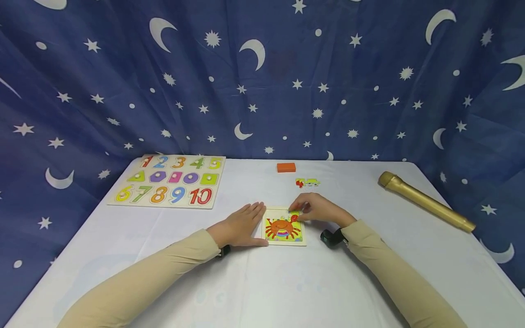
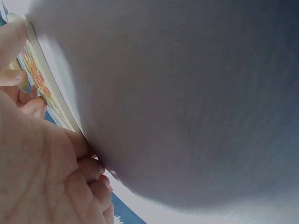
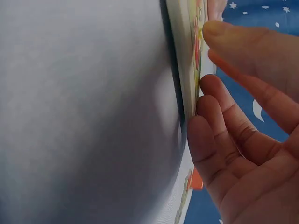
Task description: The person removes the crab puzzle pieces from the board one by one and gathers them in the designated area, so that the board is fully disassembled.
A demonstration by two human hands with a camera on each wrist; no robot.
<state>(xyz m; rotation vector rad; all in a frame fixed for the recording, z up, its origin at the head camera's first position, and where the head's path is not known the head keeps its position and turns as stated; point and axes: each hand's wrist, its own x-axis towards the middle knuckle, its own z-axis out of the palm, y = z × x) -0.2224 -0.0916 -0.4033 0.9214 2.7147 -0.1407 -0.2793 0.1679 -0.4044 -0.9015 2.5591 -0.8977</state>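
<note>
A small square crab puzzle (image 1: pixel 283 229) in a pale wooden frame lies flat on the white table. My left hand (image 1: pixel 243 226) rests at its left side, fingers straight and thumb by the lower left corner; the left wrist view shows this hand (image 2: pixel 51 172) against the frame edge. At the upper right corner, my right hand (image 1: pixel 317 209) has thumb and index finger bent about a puzzle piece (image 1: pixel 295 218) with a red claw. In the right wrist view the thumb of that hand (image 3: pixel 247 116) touches the puzzle face, while other fingertips meet the frame (image 3: pixel 180 60).
Loose puzzle pieces (image 1: pixel 312 182) lie just beyond the right hand, with an orange block (image 1: pixel 286 167) behind them. A number and shape board (image 1: pixel 180 207) is at the back left. A gold microphone (image 1: pixel 426 202) lies at the right. A dark starry curtain (image 1: pixel 283 109) closes the back.
</note>
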